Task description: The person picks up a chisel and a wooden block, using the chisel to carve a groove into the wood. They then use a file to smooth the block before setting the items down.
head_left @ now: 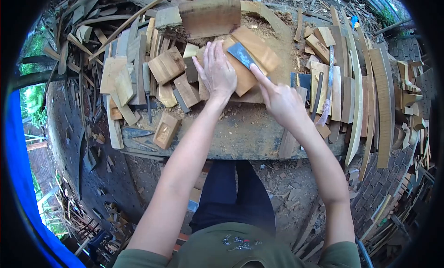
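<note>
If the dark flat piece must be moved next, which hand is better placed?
Probably the right hand: its index finger touches the dark flat piece. The left hand lies spread beside it, without visible contact.

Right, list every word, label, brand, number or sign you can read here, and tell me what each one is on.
No text can be read with certainty.
Green shirt: small print on the front, too small and blurred to tell whether it holds letters.
Dark rectangular plate at the right hand: pale marks, too blurred to tell lettering from glare or dust.
</note>
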Demonstrator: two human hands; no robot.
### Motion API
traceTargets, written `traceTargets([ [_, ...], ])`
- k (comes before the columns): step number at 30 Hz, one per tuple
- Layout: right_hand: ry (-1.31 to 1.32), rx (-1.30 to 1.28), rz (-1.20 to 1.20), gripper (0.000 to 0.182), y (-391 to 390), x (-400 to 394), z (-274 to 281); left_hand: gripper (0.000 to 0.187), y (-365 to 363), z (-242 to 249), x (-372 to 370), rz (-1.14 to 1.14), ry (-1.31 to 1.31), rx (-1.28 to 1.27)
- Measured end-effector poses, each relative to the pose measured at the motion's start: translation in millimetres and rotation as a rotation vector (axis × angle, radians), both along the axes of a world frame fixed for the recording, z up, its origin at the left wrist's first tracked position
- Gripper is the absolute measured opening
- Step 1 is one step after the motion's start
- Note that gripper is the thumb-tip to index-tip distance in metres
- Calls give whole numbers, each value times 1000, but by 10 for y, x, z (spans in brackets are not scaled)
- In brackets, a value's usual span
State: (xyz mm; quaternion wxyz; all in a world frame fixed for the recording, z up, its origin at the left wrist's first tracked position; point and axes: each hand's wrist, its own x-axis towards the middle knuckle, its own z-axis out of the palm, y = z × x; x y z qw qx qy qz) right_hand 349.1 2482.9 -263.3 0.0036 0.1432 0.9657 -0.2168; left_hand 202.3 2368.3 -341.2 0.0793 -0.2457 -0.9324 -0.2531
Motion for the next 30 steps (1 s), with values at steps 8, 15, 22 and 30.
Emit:
traceTargets([
  [8, -154, -12, -23, 54, -53, 307, 147, 42, 24, -13, 21, 33, -39, 20],
  [15, -182, 3, -51, 56, -38, 398, 217, 44, 27, 10, 32, 13, -73, 23],
  [22, -196, -56, -73, 53, -26, 178, 213, 43, 29, 53, 34, -17, -74, -13],
  [30, -195, 82, -25, 56, -59, 331, 228, 42, 34, 37, 26, 18, -71, 2],
])
